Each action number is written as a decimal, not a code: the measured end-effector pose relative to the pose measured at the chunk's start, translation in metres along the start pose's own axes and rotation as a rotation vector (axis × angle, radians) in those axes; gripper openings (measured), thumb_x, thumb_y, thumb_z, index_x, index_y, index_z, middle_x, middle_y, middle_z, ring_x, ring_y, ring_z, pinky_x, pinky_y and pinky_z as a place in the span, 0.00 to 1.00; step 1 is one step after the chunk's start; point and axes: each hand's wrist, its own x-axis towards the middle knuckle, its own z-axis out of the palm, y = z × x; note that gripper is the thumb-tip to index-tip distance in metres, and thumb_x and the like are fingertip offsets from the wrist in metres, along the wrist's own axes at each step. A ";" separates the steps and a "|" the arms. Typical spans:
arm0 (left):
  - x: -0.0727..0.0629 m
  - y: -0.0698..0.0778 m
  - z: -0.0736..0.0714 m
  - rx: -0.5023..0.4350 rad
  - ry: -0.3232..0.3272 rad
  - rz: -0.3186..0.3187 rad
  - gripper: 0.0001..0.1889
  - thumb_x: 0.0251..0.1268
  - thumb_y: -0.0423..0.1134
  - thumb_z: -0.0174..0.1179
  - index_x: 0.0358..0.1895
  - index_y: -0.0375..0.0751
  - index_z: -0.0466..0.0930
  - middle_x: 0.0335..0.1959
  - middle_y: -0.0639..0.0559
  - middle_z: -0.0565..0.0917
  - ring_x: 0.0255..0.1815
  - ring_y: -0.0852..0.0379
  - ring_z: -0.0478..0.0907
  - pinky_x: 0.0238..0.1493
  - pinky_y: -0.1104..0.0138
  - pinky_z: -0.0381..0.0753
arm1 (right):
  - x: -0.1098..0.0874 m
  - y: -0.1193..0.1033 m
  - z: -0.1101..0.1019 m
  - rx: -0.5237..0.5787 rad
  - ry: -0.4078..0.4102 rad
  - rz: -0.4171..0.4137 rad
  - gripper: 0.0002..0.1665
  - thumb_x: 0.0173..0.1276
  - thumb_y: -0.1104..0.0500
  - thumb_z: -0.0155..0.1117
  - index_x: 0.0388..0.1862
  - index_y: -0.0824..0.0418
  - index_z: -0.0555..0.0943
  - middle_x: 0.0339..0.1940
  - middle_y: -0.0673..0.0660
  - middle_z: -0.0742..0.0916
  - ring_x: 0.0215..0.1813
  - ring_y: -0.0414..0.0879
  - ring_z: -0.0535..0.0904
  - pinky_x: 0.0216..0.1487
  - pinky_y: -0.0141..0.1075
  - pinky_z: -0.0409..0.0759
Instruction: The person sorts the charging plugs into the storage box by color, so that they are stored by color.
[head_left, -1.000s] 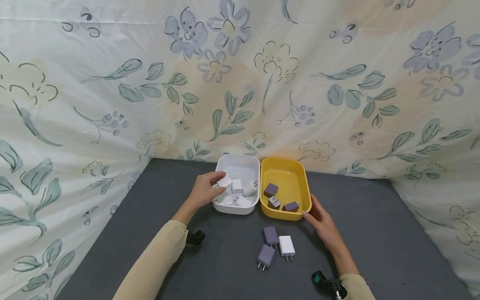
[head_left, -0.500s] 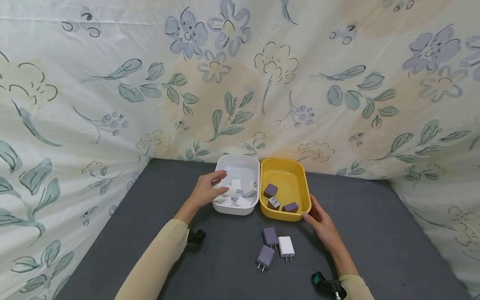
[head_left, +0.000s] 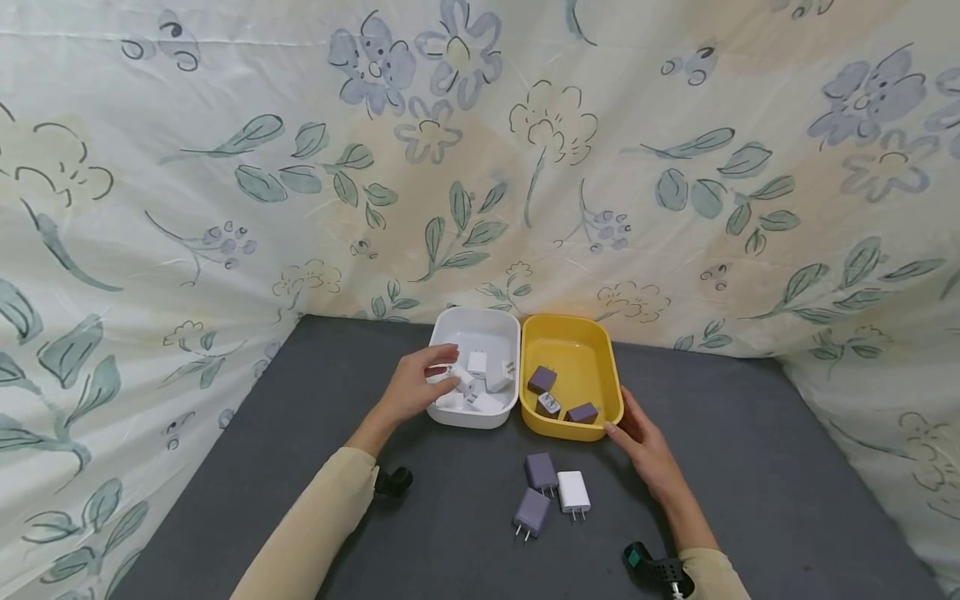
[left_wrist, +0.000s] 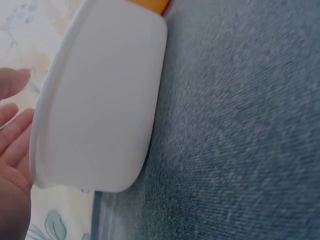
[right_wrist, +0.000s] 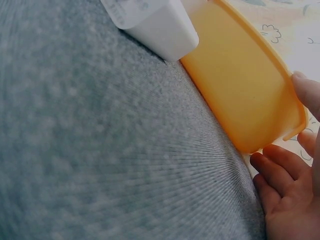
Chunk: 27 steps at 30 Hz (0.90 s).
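My left hand (head_left: 415,385) reaches over the left rim of the white plastic bin (head_left: 475,320), thumb and fingers apart with nothing between them in the left wrist view. Just beyond its fingertips lies a white charger plug (head_left: 461,377), among several other white ones inside. At the front right corner of the yellow bin (head_left: 573,332), my right hand (head_left: 647,446) holds the corner, thumb at the rim and fingers around the side. Inside that bin lie a purple charger plug (head_left: 542,379) and two more dark ones.
In front of the bins, two purple charger plugs (head_left: 531,512) and a white charger plug (head_left: 573,492) lie close together on the dark grey cloth (head_left: 450,517). The bins stand side by side against a floral fabric backdrop (head_left: 480,208).
The white charger plug in my left fingers has been let go and now lies tilted among the others in the white bin. My right hand has stayed at the yellow bin.
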 end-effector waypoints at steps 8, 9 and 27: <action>-0.004 0.008 0.009 0.032 -0.060 0.053 0.29 0.60 0.33 0.65 0.67 0.37 0.72 0.64 0.39 0.77 0.63 0.48 0.78 0.63 0.58 0.78 | 0.000 0.001 -0.001 -0.004 0.008 0.004 0.46 0.74 0.50 0.57 0.81 0.50 0.43 0.80 0.59 0.58 0.77 0.61 0.59 0.56 0.11 0.65; -0.005 0.009 0.010 0.027 -0.065 0.056 0.29 0.60 0.34 0.66 0.67 0.37 0.71 0.65 0.40 0.77 0.63 0.48 0.77 0.64 0.58 0.78 | 0.000 0.001 -0.002 -0.005 0.007 0.004 0.46 0.74 0.49 0.57 0.81 0.50 0.44 0.80 0.59 0.58 0.77 0.61 0.59 0.56 0.11 0.65; -0.018 0.024 0.023 -0.022 -0.081 0.138 0.30 0.60 0.37 0.67 0.67 0.40 0.72 0.61 0.44 0.80 0.61 0.50 0.79 0.60 0.57 0.81 | 0.001 0.000 -0.002 -0.007 0.003 -0.009 0.46 0.74 0.50 0.57 0.81 0.51 0.44 0.80 0.60 0.59 0.77 0.62 0.59 0.54 0.10 0.65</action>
